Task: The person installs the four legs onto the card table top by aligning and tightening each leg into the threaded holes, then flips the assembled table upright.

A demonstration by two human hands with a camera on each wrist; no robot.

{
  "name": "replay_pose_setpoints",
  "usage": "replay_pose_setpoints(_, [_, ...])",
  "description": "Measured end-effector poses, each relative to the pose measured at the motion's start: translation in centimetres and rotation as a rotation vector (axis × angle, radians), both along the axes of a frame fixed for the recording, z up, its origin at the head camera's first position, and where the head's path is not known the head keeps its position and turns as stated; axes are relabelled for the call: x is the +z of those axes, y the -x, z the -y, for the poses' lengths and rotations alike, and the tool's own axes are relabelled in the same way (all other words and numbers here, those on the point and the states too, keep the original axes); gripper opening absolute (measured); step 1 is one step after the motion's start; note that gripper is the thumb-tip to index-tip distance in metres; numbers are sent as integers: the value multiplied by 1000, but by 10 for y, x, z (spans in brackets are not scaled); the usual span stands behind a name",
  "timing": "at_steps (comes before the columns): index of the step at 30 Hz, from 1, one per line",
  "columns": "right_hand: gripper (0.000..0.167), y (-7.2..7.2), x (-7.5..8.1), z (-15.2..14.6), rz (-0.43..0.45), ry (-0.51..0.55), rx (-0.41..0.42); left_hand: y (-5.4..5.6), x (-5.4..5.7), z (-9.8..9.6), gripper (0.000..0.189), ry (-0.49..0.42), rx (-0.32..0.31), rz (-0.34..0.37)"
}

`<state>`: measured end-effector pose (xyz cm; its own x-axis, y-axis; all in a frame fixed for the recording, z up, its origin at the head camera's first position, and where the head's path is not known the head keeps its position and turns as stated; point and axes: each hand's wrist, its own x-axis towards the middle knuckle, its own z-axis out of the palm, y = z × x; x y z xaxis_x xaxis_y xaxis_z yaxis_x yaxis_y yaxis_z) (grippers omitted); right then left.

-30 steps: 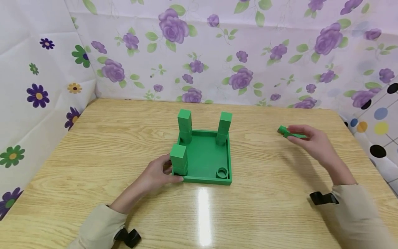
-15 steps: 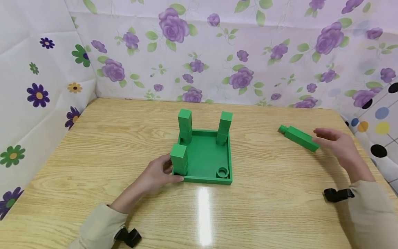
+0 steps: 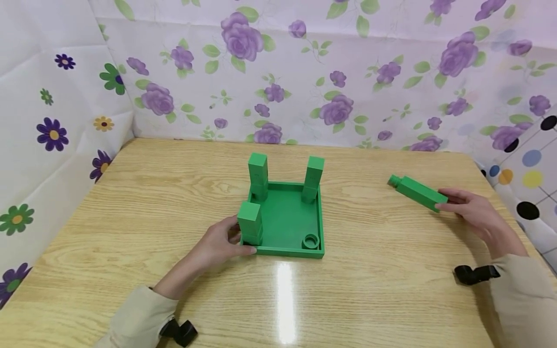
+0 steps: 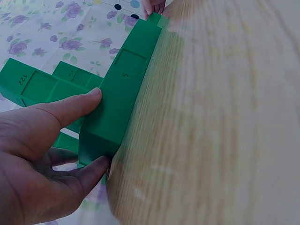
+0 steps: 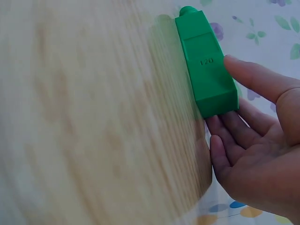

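Note:
A shallow green square tray (image 3: pixel 288 217) lies on the table, with square green posts upright at three of its corners. The near right corner has a round green socket (image 3: pixel 311 241). My left hand (image 3: pixel 219 244) grips the tray's near left corner, thumb on the front wall, beside the near left post (image 3: pixel 250 223). That wall bears a "5" in the left wrist view. Off to the right, a loose green post (image 3: pixel 418 192) lies on its side, its round threaded end pointing away. My right hand (image 3: pixel 476 212) holds its near end; "120" shows on it in the right wrist view.
The wooden table (image 3: pixel 365 290) runs back to a flowered cloth (image 3: pixel 278 72). A white cloth with daisies (image 3: pixel 56 125) hangs along the left, and a dotted cloth (image 3: pixel 535 193) along the right.
My right hand let go of the loose post, drew back to the right, and then took its near end. The left hand and the tray stayed put.

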<state>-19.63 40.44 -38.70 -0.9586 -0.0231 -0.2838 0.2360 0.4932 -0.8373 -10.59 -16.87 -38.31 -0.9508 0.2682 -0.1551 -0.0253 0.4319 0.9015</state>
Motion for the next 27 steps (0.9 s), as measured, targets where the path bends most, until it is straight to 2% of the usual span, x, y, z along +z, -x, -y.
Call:
replay_pose_setpoints(2, [77, 1, 1, 1, 1, -33, 8, 0, 0, 0, 76, -3, -3, 0])
replay_pose_setpoints(8, [60, 2, 1, -1, -29, -50, 39, 0, 0, 0, 76, 0, -1, -3])
replay_pose_setpoints(18, [70, 7, -1, 3, -62, -177, 80, -1, 0, 2, 77, -23, -2, 5])
replay_pose_setpoints(24, [74, 5, 3, 4, -48, -193, 66, 0, -2, 2, 76, -9, -1, 2])
replay_pose_setpoints(27, [75, 4, 7, 4, -42, -156, 44, 1, -2, 2, 76, 2, 4, -5])
